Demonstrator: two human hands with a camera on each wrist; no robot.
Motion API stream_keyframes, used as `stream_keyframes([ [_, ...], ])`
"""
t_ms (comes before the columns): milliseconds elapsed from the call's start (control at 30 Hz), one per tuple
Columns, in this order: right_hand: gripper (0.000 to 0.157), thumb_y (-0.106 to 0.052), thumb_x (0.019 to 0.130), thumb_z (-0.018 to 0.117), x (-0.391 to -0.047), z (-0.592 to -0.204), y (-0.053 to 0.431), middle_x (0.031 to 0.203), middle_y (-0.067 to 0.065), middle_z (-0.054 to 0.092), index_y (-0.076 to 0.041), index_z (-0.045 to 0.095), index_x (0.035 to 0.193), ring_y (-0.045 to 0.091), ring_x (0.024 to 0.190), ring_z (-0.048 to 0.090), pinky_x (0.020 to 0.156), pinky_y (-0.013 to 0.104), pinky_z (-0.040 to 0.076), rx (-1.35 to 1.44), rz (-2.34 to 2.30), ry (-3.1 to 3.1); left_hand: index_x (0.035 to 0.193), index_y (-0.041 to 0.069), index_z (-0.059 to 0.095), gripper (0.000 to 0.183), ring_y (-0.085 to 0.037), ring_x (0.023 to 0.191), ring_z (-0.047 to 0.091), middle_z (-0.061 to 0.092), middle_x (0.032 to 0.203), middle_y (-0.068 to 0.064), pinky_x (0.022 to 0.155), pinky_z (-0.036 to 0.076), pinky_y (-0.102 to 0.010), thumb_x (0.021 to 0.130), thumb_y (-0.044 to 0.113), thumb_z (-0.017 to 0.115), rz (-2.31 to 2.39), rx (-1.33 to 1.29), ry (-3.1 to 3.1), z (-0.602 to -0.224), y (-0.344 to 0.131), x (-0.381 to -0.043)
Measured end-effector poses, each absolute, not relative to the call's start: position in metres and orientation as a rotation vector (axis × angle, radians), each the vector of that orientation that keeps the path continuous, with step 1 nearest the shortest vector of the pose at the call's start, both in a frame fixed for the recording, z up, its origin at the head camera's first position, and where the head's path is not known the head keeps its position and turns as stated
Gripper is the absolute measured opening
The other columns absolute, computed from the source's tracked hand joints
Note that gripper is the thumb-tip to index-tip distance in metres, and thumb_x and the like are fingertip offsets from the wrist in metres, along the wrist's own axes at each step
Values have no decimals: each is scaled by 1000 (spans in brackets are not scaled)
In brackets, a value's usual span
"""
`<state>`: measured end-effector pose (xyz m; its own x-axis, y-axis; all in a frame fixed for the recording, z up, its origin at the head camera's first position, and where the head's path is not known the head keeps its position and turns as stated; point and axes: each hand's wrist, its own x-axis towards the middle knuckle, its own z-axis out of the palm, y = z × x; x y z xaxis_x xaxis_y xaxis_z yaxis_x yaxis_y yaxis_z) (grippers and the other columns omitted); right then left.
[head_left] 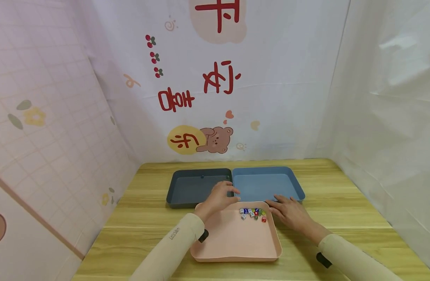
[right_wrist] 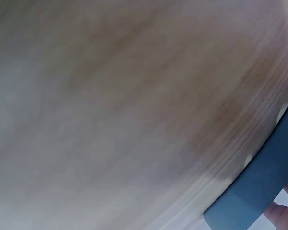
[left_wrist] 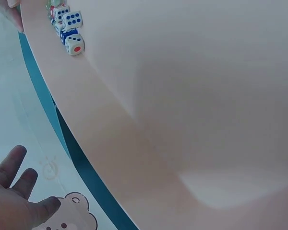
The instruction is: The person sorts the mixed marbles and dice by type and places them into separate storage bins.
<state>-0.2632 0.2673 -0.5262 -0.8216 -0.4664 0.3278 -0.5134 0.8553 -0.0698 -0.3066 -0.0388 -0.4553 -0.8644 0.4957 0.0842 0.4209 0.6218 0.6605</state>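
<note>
A pink tray (head_left: 236, 242) lies nearest the body. White, blue and red dice (head_left: 251, 214) sit bunched with some greenish glassy pieces at its far right corner; the left wrist view shows the white dice (left_wrist: 73, 20) along the wall. My left hand (head_left: 220, 197) hovers over the tray's far left rim near the dark tray, and its fingers (left_wrist: 26, 182) are spread with nothing seen in them. Just outside the pink tray's far right corner is my right hand (head_left: 292, 212), fingers extended, fingertips at the rim; whether they press it cannot be told.
Behind the pink tray, a dark grey-blue tray (head_left: 197, 191) and a lighter blue tray (head_left: 264, 183) stand side by side. One tiny dark round piece (head_left: 202, 176) lies at the dark tray's back. Printed cloth (head_left: 278, 109) hangs behind the wooden table (head_left: 130, 238).
</note>
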Motion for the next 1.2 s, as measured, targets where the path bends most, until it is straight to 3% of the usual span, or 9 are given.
stream_keyframes([
  [800,37,-31,99,61,-263,-529,270,132,21,60,-17,66,133,38,120,58,93,69,42,764,189,-2664,106,28,76,14,-30,143,30,45,149,-10,118,14,-57,95,29,68,832,818,2776,-471,-28,-297],
  [967,38,-33,99,60,-263,-527,269,135,20,58,-19,65,135,37,123,56,96,69,41,750,184,-2712,104,25,77,14,-30,144,28,44,149,-10,118,9,-58,93,29,70,794,837,2775,-474,-26,-296],
  [1200,38,-33,99,60,-263,-528,269,133,20,59,-17,66,134,37,122,57,95,69,42,757,191,-2697,102,26,78,13,-32,146,24,43,150,-10,118,11,-58,90,29,74,610,921,2843,-484,-22,-296],
])
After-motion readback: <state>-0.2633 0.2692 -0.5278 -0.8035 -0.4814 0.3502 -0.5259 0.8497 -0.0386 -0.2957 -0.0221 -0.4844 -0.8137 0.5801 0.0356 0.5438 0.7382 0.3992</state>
